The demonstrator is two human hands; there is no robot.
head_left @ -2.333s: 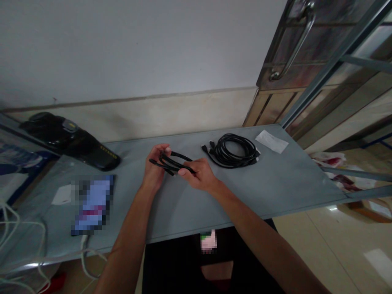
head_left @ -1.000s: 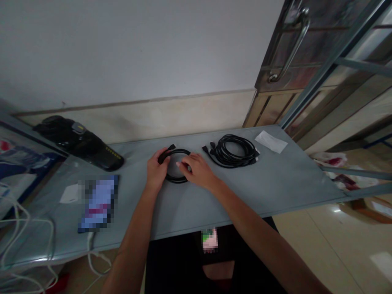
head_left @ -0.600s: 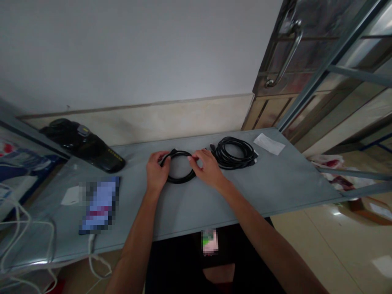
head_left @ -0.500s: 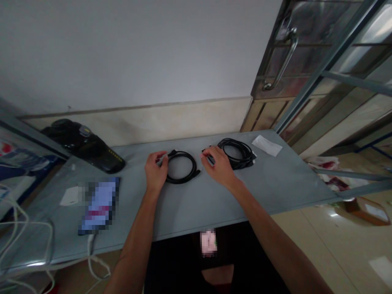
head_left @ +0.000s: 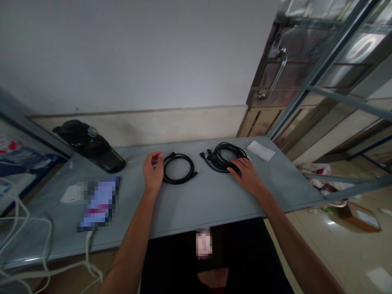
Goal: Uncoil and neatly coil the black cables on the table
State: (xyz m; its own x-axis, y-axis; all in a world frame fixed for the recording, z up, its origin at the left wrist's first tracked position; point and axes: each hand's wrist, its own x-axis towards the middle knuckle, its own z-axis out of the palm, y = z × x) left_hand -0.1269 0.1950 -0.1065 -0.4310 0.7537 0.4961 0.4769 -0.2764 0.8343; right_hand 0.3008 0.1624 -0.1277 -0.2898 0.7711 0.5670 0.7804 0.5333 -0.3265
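A single coil of black cable (head_left: pixel 192 165) lies on the grey table, its two plug ends showing. My left hand (head_left: pixel 153 171) is beside its left edge, fingers loosely curled and thumb apart, with nothing visible in them. Farther right lies a thicker coiled bundle of black cables (head_left: pixel 219 157), several plugs sticking out on its left. My right hand (head_left: pixel 248 173) grips the bundle's lower right side, thumb at the near edge and fingers over the top. The fingers cover part of the cables there.
A black bottle (head_left: pixel 94 149) lies tilted at the back left of the table (head_left: pixel 196 208). Near it are a blurred blue packet (head_left: pixel 99 202) and a white paper piece (head_left: pixel 72 193). White cords (head_left: pixel 45 228) hang at the left. A white slip (head_left: pixel 261 150) lies right of the bundle.
My right hand has moved right, from the bundle's left side to its lower right side, uncovering the plugs. My left hand has shifted slightly away from the single coil.
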